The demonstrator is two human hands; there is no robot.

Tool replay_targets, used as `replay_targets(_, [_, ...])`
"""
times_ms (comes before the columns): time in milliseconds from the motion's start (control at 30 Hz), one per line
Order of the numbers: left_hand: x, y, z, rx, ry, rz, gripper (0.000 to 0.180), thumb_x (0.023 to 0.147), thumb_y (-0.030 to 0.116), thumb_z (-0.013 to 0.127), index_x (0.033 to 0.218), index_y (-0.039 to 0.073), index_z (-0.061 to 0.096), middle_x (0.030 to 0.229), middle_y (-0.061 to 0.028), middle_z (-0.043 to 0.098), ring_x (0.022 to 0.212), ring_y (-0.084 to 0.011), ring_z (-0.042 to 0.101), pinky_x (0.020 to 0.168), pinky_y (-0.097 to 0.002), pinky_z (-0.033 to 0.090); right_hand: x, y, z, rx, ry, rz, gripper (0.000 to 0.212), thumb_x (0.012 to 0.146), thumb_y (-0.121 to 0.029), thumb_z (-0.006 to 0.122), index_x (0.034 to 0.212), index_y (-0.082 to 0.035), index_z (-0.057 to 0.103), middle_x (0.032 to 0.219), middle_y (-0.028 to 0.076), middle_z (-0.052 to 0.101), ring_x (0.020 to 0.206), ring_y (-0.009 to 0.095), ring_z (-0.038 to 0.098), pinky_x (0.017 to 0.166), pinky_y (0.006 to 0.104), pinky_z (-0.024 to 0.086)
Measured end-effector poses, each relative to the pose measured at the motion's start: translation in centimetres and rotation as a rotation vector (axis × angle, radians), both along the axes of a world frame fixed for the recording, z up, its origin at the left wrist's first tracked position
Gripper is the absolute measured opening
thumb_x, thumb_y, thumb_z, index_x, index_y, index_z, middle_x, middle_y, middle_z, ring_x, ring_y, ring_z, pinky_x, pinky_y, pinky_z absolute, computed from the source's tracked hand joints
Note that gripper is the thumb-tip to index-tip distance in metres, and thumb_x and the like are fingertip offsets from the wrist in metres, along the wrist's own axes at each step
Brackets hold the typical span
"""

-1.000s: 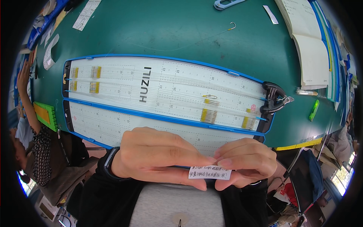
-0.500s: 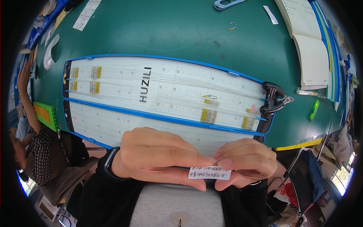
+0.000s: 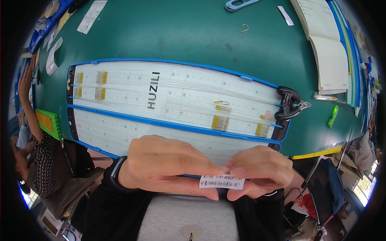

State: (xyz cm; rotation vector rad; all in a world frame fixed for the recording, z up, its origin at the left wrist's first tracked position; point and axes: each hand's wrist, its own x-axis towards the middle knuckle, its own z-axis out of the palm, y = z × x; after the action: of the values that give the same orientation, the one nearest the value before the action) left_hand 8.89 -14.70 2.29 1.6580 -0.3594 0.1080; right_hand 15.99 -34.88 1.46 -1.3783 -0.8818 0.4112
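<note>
A small white paper slip (image 3: 219, 183) with handwriting is stretched between my two hands, close in front of my body. My left hand (image 3: 169, 166) pinches its left part, fingers curled and thumb beneath. The right end is gripped by my right hand (image 3: 265, 170), its thumb and fingertips meeting the left fingertips at the slip's top edge. Just beyond lies a long open blue-edged case (image 3: 161, 122) with white panels, its near half partly covered by my hands. Rows of fishing hooks (image 3: 220, 123) with yellow bindings and clear lines are laid along the far panel.
Black-handled nippers (image 3: 290, 103) rest on the case's right end. A single hook (image 3: 245, 28) with line lies on the green table (image 3: 169, 24). An open notebook (image 3: 329, 60), a green cutter (image 3: 333, 116) and paper strips are around. A person's arm (image 3: 28, 96) is at the left.
Both hands keep hold of the paper slip with almost no movement. The whole view has shifted very slightly.
</note>
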Motion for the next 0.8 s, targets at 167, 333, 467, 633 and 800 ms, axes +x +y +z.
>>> replay_targets(167, [0.1,-0.2,1.3,0.067,0.208,0.103,0.018,0.063,-0.005,0.066,0.078,0.004,0.067,0.079,-0.0121,0.067,0.070,-0.0214,0.066,0.061,-0.0280,0.052,1.5,-0.5,0.4,0.024,-0.038,0.072,0.056,0.066,-0.027,0.075,0.109,0.004,0.057,0.109,0.018,0.059,0.105,0.032,0.055,0.087,0.0377,0.045])
replay_targets(333, [0.0,-1.8,2.9,0.020,0.098,-0.168,0.012,0.063,0.004,0.070,0.074,0.007,0.064,0.090,-0.0141,0.065,0.084,-0.0273,0.064,0.073,-0.0327,0.051,1.8,-0.7,2.4,-0.040,0.018,0.285,0.087,0.076,-0.042,0.063,0.136,0.005,0.022,0.141,0.023,0.023,0.132,0.038,0.021,0.106,0.0460,0.019])
replay_targets(467, [-1.4,-1.9,3.8,0.193,0.014,-0.092,0.019,0.070,0.003,0.066,0.089,0.003,0.064,0.089,-0.0144,0.064,0.080,-0.0242,0.064,0.070,-0.0304,0.050,1.5,0.2,2.7,0.020,0.074,0.374,0.082,0.081,-0.037,0.060,0.138,0.003,0.015,0.144,0.020,0.017,0.134,0.034,0.017,0.107,0.0412,0.016])
replay_targets(633, [-3.2,-1.0,4.0,-0.212,0.254,-0.176,0.032,0.090,0.032,0.047,0.074,0.006,0.040,0.118,-0.0325,0.047,0.120,-0.0419,0.039,0.102,-0.0502,0.021,1.8,-2.1,3.7,-0.035,0.129,0.384,0.081,0.085,-0.042,0.053,0.139,0.001,0.013,0.145,0.018,0.016,0.134,0.032,0.018,0.107,0.0383,0.017])
replay_targets(800, [-2.8,-1.9,3.6,-0.210,0.271,-0.146,0.030,0.090,0.033,0.046,0.077,0.006,0.040,0.125,-0.0326,0.041,0.124,-0.0413,0.032,0.103,-0.0494,0.017,0.6,-1.1,4.1,0.007,0.250,0.447,0.080,0.086,-0.046,0.050,0.139,0.001,0.014,0.144,0.018,0.020,0.131,0.033,0.025,0.104,0.0381,0.022])
